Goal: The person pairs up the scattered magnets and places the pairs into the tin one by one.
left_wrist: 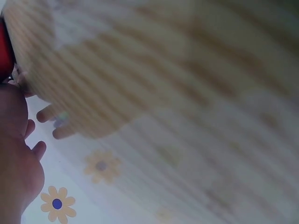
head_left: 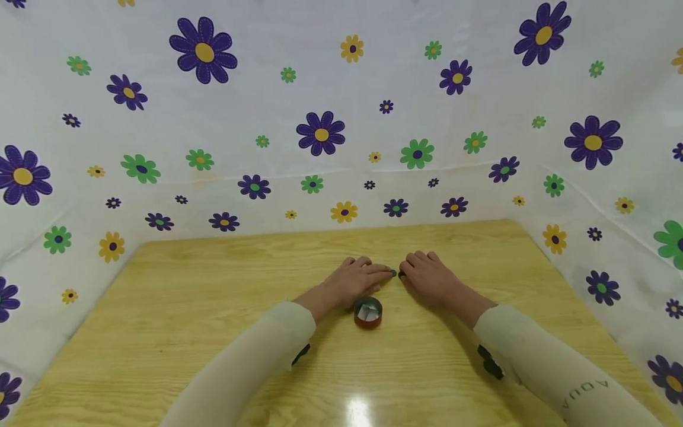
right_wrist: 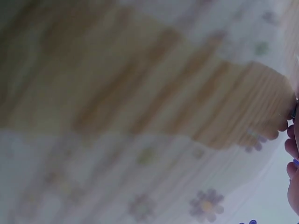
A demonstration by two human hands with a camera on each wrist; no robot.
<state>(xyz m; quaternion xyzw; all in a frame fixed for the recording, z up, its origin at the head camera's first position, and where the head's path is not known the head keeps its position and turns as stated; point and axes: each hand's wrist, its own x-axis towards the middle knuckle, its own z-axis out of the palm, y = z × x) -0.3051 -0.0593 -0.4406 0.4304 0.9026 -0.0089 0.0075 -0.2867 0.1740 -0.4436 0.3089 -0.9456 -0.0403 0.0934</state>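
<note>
In the head view my left hand (head_left: 354, 281) lies low over the wooden table, index finger stretched to the right. Its tip touches a small dark rounded piece (head_left: 393, 273); the thumb sits lower, apart from that tip. Facing it, my right hand (head_left: 429, 280) has bent fingers and holds a second small dark piece (head_left: 402, 275) at its fingertips. A narrow gap separates the two pieces, whose kind is too small to tell. Just below the left hand stands a reddish-brown tape roll (head_left: 369, 322) with white scraps inside its ring. Both wrist views show the hands only at their edges.
The wooden table (head_left: 213, 296) runs back to a white cloth (head_left: 256, 107) printed with purple, green and yellow flowers, which also hangs at both sides. At the left wrist view's edge a red object (left_wrist: 5, 51) is partly visible. Light glares near the table's front.
</note>
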